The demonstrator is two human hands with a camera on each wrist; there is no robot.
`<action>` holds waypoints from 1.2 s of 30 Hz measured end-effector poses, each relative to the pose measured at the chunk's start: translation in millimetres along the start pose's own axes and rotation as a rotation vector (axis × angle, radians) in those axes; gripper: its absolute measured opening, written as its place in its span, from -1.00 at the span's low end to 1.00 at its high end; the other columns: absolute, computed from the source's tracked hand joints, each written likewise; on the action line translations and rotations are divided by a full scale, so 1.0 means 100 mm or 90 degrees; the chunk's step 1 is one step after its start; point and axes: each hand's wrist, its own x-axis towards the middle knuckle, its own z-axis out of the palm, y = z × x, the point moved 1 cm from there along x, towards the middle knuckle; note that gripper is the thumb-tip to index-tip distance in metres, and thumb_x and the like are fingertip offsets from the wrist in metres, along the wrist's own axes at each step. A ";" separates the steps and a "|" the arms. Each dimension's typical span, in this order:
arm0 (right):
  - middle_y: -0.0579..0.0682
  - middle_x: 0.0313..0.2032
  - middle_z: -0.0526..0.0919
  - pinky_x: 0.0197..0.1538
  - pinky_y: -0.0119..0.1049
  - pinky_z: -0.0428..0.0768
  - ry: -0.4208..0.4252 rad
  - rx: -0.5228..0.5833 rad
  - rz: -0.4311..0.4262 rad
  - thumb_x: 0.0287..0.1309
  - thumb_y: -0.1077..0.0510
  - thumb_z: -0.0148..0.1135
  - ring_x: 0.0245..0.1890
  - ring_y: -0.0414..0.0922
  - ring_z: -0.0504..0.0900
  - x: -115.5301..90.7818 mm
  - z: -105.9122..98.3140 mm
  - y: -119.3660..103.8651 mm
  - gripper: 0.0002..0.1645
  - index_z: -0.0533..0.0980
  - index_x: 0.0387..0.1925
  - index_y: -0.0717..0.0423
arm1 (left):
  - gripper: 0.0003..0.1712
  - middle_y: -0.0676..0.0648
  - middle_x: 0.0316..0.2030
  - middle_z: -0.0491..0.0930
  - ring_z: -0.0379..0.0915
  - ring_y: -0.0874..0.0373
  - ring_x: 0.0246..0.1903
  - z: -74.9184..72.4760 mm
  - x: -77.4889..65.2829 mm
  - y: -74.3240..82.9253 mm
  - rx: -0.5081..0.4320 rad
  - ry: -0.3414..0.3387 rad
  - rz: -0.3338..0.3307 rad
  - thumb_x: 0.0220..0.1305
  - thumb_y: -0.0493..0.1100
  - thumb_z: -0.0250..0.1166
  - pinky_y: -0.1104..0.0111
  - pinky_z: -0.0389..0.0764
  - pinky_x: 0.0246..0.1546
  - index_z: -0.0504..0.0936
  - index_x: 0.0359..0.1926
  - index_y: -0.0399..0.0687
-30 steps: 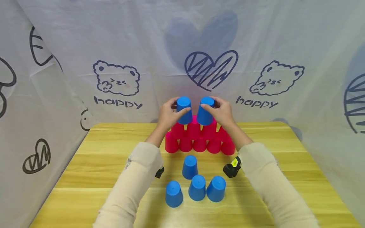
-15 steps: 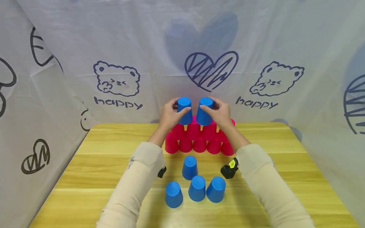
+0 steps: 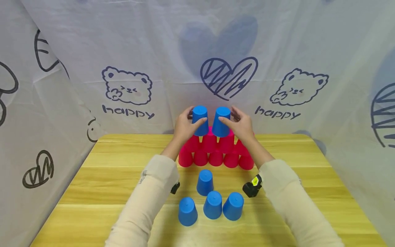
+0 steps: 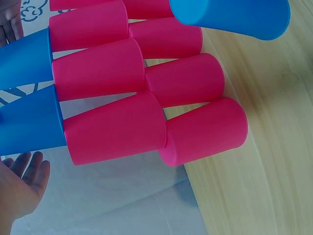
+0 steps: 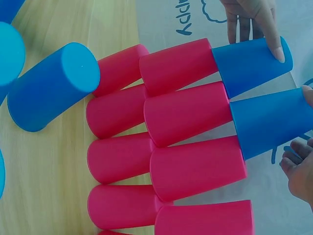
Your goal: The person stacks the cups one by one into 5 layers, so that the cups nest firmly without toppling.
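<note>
Two upside-down blue cups stand side by side on the upper row of upside-down red cups. My left hand holds the left blue cup, thumb across its front and fingers at its far left side. At the right blue cup, my right hand has its thumb against the front, while its fingers are spread off the side, with a gap visible in the right wrist view. That view also shows the left thumb lying on the other cup.
Several more blue cups stand upside down nearer me, one in front of the stack and another at front left. A printed white cloth hangs behind the wooden table.
The right blue cup shifted slightly left, then stayed. My right hand has since drawn a little to the right, its fingers parting from the cup. The left hand has barely moved.
</note>
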 end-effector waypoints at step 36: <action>0.08 0.24 0.42 0.25 -0.25 0.38 0.009 0.062 -0.075 0.15 0.10 0.23 0.26 -0.05 0.38 -0.58 -0.30 0.06 -0.32 0.27 0.29 0.09 | -0.17 -0.19 0.24 0.34 0.28 -0.08 0.22 -0.28 -0.20 -0.24 0.022 -0.052 0.008 0.12 0.00 0.33 0.08 0.48 0.12 0.17 0.35 -0.08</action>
